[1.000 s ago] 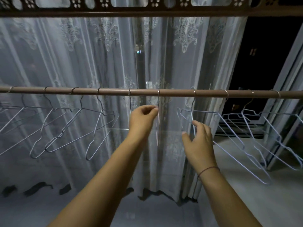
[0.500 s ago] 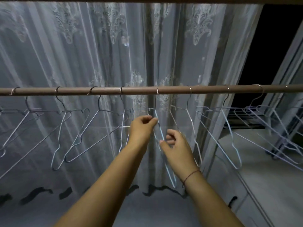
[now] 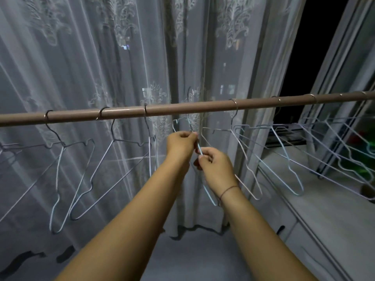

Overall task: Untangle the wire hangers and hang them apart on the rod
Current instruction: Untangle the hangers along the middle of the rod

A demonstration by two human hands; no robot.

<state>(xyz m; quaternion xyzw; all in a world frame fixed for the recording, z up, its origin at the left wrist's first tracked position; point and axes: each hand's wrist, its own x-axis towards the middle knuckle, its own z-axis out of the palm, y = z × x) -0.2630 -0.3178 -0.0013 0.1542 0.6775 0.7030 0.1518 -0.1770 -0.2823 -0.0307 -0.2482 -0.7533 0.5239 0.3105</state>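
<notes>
While both arms reach up toward the middle of the rod (image 3: 203,107), all the action is on one pale blue hanger (image 3: 199,149) hanging just below it! The left hand (image 3: 180,142) has thumb and fingertips pinched on the wire right at the neck, close under the rod. The right hand (image 3: 215,162), just beneath it, pinches the same wire a little lower on its sloping arm, fingers curled in tight. The hanger's hook tip shows above the line of the rod against the lace curtain (image 3: 101,57), so whether it is seated on the rod or lifted clear I cannot tell. Look toward the rod's left end: the spaced hangers (image 3: 100,113), at least three of them, have hooks set well apart. Their bodies fan across each other, but each hook has its own spot, and that stretch looks done. Toward the right end it's another story! The crowded hangers (image 3: 273,128) have hooks spread along the rod, yet their shoulders and lower bars cross one another in a mesh of wire, and how many are truly snagged is hard to read. My call is roughly halfway: left side sorted, this middle one being worked free or placed, and the bunch at the right end waiting to be teased apart.
</notes>
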